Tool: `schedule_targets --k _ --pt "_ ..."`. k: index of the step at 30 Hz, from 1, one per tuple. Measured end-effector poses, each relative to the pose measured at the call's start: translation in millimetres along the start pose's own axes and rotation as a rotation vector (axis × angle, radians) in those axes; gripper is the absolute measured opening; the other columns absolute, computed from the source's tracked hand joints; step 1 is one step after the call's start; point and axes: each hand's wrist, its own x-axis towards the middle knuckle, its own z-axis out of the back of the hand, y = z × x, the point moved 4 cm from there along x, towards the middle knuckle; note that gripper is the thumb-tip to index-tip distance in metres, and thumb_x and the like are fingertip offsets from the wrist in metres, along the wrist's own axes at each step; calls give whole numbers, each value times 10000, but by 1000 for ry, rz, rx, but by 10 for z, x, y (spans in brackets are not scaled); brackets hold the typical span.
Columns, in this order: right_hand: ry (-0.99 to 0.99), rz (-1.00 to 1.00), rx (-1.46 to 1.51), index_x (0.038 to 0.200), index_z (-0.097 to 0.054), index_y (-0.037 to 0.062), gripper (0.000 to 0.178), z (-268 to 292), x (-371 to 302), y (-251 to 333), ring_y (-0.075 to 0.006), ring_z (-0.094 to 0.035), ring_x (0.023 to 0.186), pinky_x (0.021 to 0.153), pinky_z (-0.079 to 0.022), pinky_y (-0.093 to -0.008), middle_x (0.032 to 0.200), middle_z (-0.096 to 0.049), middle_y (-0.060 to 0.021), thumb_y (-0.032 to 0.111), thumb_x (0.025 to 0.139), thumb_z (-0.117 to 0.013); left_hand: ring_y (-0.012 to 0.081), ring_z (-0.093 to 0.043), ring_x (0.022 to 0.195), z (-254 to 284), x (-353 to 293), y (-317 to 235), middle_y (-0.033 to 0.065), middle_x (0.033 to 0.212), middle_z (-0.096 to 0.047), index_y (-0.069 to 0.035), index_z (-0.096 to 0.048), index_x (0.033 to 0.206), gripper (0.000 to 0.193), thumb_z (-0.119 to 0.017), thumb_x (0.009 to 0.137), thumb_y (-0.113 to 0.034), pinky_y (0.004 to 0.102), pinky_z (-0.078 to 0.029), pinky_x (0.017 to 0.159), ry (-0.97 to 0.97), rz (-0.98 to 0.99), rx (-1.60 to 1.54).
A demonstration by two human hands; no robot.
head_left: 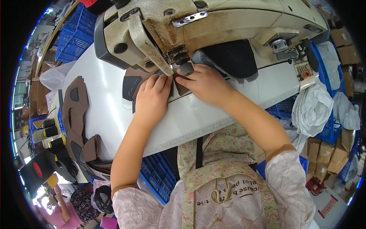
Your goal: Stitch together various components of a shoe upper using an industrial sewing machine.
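Both my hands are at the sewing machine (152, 38), close to its presser foot and small dark roller (186, 69). My left hand (151, 100) rests palm down, fingers stretched out over flat brown pieces left of the needle. Under and beside these fingers lies a dark patch (132, 87). My right hand (207, 84) reaches in from the right; its thumb and forefinger stretch apart over a brown piece (181, 90) beside the roller. The fingertips of both hands nearly meet under the needle, partly hidden by the machine. A black panel (230, 57) lies beyond my right hand.
Cut brown pieces (74, 107) with dark patches hang along the white table's (106, 114) left edge. Blue crates (77, 32) stand at the far left. On the right are white bags (312, 108) and cardboard boxes (324, 152). Another person (63, 210) is at lower left.
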Motion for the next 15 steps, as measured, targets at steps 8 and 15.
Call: schedule_targets --k 8,15 --pt "-36 -10 -39 1102 -712 82 314 24 7 28 -266 -603 1097 932 -501 -401 1176 -666 -74 52 805 -617 297 -562 1092 29 16 2 115 1238 -581 -27 -620 1216 513 -600 704 -8 411 -463 949 24 23 -31" --pt "-7 -48 41 1139 -699 86 356 1 -40 -11 -278 -584 1157 968 -489 -409 1234 -637 -89 16 803 -602 287 -582 1122 24 -58 43 105 1229 -611 -50 -625 1219 535 -604 686 -8 403 -482 938 -6 -33 -35"
